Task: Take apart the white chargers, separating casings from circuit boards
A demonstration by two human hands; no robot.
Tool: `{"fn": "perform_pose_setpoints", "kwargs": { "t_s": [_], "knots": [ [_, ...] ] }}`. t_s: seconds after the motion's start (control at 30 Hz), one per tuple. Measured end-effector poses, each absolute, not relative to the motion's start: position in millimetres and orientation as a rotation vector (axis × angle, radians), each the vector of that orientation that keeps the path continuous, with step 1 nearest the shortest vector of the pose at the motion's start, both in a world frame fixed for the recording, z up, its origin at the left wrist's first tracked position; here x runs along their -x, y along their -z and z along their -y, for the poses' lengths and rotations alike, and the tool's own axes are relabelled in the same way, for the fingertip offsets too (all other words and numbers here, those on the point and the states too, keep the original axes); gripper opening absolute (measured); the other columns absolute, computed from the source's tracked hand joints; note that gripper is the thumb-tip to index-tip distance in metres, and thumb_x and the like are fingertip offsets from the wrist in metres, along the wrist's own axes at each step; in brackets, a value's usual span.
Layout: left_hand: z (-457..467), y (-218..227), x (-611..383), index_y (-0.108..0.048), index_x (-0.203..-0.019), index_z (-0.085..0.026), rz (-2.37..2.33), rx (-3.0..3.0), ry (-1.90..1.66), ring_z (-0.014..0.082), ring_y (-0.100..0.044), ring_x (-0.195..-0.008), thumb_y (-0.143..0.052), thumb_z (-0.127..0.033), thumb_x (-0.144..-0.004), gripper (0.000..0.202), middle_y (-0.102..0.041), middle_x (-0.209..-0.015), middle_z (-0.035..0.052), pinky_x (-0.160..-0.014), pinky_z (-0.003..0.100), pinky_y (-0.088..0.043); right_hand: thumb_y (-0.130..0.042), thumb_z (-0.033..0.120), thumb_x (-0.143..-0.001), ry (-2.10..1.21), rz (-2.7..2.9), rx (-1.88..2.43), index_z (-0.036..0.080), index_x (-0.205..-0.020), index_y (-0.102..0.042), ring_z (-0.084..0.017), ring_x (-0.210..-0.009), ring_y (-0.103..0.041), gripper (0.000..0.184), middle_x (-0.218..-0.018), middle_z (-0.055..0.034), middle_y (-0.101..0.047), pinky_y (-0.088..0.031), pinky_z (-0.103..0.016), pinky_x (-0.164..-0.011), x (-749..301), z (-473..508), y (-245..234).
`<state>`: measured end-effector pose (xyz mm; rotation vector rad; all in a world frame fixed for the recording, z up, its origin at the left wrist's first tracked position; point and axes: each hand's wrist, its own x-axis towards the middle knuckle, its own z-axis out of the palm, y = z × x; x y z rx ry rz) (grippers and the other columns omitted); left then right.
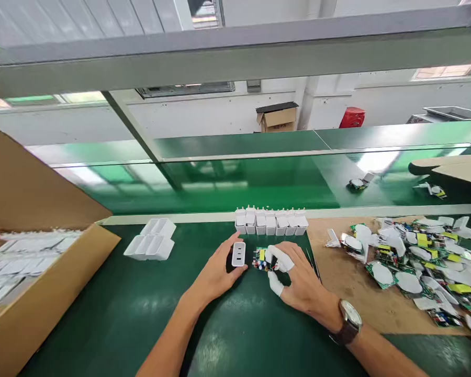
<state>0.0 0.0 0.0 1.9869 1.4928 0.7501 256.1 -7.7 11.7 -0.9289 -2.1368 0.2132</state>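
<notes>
My left hand [216, 272] grips a white charger housing [238, 254], its face with two ports turned toward me, low over the green mat [141, 314]. My right hand [298, 280], with white finger cots on thumb and forefinger and a watch on the wrist, pinches a small green circuit board [260, 258] just right of the housing. The board and housing are a little apart. A row of several white housings [270, 221] stands upright behind both hands.
A heap of circuit boards and white parts [416, 262] lies on a cardboard sheet at the right. Empty white shells [152, 241] lie at the left, beside an open cardboard box [43, 277] filled with white pieces. A green conveyor [239, 183] runs behind.
</notes>
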Motion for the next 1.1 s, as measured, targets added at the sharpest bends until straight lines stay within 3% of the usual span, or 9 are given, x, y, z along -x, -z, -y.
{"fn": "perform_pose_setpoints", "kwargs": {
  "t_s": [0.2, 0.43, 0.73, 1.1],
  "knots": [
    [4, 6, -14, -0.038, -0.153, -0.03, -1.31, -2.204, -0.903, 0.0295, -0.059, -0.13, -0.068, -0.023, -0.092, 0.068, -0.055, -0.148, 0.0115, -0.11, 0.049, -0.051, -0.055, 0.003, -0.088, -0.069, 2.131, 0.811, 0.015, -0.149, -0.043, -0.03, -0.12, -0.057, 0.064, -0.128, -0.0151, -0.063, -0.055, -0.051, -0.102, -254, 16, -20],
    [3, 5, -18, -0.02, -0.161, -0.033, -1.234, -2.32, -0.969, 0.0291, -0.053, -0.13, -0.067, -0.014, -0.091, 0.086, -0.061, -0.14, 0.0099, -0.109, 0.052, -0.051, -0.052, 0.001, -0.087, -0.016, 2.162, 0.782, 0.015, -0.153, -0.038, -0.03, -0.114, -0.06, 0.069, -0.122, -0.015, -0.066, -0.058, -0.051, -0.096, -251, 17, -28],
    [3, 10, -17, -0.035, -0.154, -0.033, -1.242, -2.32, -0.939, 0.028, -0.05, -0.134, -0.067, -0.011, -0.089, 0.075, -0.056, -0.147, 0.0099, -0.111, 0.051, -0.049, -0.051, 0.002, -0.087, -0.062, 2.195, 0.803, 0.014, -0.155, -0.036, -0.031, -0.115, -0.058, 0.07, -0.123, -0.0152, -0.065, -0.057, -0.052, -0.098, -250, 17, -26],
    [3, 13, -15, -0.032, -0.156, -0.034, -1.248, -2.298, -0.888, 0.0274, -0.048, -0.136, -0.066, -0.014, -0.091, 0.076, -0.055, -0.148, 0.009, -0.112, 0.051, -0.049, -0.051, 0.001, -0.085, -0.103, 2.238, 0.809, 0.012, -0.155, -0.033, -0.032, -0.119, -0.054, 0.073, -0.129, -0.0168, -0.062, -0.054, -0.054, -0.101, -254, 16, -19]
  ]
}}
